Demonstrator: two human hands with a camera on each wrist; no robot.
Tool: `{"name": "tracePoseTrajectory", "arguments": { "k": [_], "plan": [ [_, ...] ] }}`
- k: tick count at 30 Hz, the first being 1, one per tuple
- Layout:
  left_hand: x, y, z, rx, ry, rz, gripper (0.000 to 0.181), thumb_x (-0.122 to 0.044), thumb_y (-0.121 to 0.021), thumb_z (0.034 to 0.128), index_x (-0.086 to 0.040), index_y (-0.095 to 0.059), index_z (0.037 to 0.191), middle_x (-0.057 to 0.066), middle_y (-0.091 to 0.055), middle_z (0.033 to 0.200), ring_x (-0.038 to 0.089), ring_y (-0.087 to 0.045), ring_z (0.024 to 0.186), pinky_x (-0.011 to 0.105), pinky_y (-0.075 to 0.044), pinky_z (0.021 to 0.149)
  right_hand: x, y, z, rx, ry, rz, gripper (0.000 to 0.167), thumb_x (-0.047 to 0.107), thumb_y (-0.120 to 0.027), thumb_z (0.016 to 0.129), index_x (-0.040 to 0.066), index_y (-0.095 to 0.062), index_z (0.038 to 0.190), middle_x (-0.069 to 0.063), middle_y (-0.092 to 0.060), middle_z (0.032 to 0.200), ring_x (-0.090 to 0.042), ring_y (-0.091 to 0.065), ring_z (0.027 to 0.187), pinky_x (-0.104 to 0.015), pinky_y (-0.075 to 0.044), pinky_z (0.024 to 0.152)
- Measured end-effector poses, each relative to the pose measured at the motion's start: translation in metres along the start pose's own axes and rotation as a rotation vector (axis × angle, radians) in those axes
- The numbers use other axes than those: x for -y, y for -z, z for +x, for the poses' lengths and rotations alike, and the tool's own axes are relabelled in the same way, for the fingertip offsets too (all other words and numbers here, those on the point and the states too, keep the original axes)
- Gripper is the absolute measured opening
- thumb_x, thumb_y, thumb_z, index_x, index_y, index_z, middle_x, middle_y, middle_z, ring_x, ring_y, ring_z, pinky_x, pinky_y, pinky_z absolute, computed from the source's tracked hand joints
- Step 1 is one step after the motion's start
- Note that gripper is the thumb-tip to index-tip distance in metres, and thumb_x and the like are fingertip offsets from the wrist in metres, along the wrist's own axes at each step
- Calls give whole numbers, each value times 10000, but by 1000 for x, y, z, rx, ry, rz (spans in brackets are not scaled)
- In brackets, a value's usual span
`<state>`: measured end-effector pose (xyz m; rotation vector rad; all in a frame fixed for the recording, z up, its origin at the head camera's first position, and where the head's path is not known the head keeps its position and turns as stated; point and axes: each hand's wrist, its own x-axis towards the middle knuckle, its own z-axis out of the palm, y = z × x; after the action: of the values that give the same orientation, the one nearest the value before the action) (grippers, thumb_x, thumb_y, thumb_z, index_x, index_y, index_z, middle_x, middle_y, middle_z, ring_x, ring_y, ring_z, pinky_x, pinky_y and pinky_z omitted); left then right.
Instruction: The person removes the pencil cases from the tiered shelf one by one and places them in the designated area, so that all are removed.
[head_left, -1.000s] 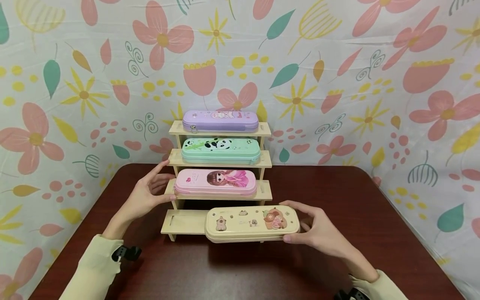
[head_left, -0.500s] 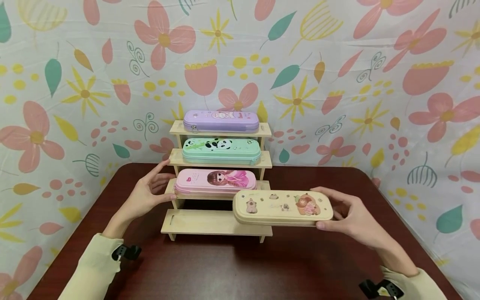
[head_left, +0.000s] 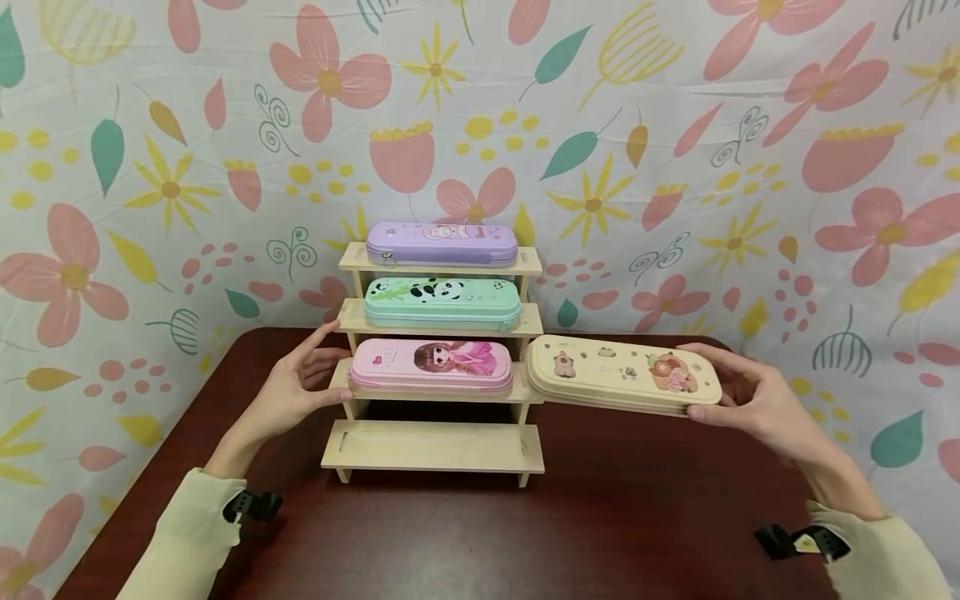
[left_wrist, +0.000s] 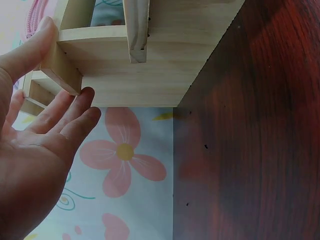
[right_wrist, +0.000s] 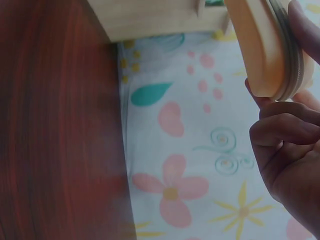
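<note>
In the head view my right hand (head_left: 765, 408) pinches the right end of a cream case (head_left: 600, 371) with printed animals, lifted beside the stand's right side. The right wrist view shows that hand (right_wrist: 295, 145) with thumb and fingers on the case (right_wrist: 260, 50). My left hand (head_left: 288, 390) touches the left edges of the stepped wooden stand (head_left: 435, 446), thumb at the second tier from the bottom; fingers (left_wrist: 75, 115) extend past a board in the left wrist view. Purple (head_left: 442, 243), mint panda (head_left: 442, 302) and pink doll (head_left: 431, 365) cases lie on the upper tiers; the bottom tier is bare.
A dark red-brown table (head_left: 480, 542) bears the stand near its back edge. Behind it hangs a white cloth (head_left: 480, 83) printed with flowers and leaves. Black bands (head_left: 251, 506) are on both wrists.
My right hand has lifted the cream case off the bottom tier and carried it right and upward, past the stand's right side. My left hand has stayed in place.
</note>
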<state>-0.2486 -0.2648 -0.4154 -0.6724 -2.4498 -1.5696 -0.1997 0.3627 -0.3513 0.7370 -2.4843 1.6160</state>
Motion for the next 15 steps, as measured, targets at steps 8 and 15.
{"name": "tracePoseTrajectory", "arguments": {
  "k": [8,15],
  "plan": [
    [0,0,0,-5,-1,2,1045,-11,-880,859,-250,-289,1688,226,-626,1376,446,-567,1311,257,-489,1053,-20,26,3,36,-26,92,760,-236,-675,894,-6,-439,1579,-41,-713,1252,-144,-713,974,-268,-605,720],
    [-3,-1,0,-6,-1,-5,1028,3,-869,865,-229,-294,1686,231,-631,1369,459,-570,1303,553,-456,1078,-39,44,10,29,-113,-43,713,-137,-724,927,38,-472,1571,2,-735,1203,-146,-717,972,-288,-607,729]
  ]
}}
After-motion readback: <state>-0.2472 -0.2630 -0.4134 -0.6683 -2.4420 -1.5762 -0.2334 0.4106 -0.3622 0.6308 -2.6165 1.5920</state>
